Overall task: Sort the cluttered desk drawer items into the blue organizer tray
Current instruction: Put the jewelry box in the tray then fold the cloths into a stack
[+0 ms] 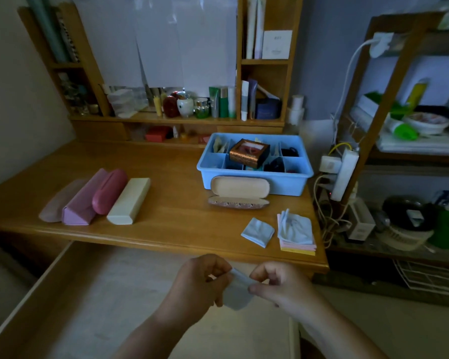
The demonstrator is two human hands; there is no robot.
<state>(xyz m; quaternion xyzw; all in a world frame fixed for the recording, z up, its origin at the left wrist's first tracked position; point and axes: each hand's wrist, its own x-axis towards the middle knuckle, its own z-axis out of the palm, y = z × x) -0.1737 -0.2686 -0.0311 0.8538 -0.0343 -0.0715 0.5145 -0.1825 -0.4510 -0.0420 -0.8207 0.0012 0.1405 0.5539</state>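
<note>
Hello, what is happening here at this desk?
A person holds a small pale blue cloth between the left hand and the right hand, above the open wooden drawer. On the desk, folded cloths and eyeglass cases lie apart from the blue plastic organizer tray.

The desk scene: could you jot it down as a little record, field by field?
hands: left hand and right hand together pinch a small pale blue cloth over the open drawer
tray: blue organizer tray at the desk's back right, a brown box lying across its dividers
cases: four closed glasses cases side by side on the left; one open case before the tray
cloths: folded cloth beside a stack
</note>
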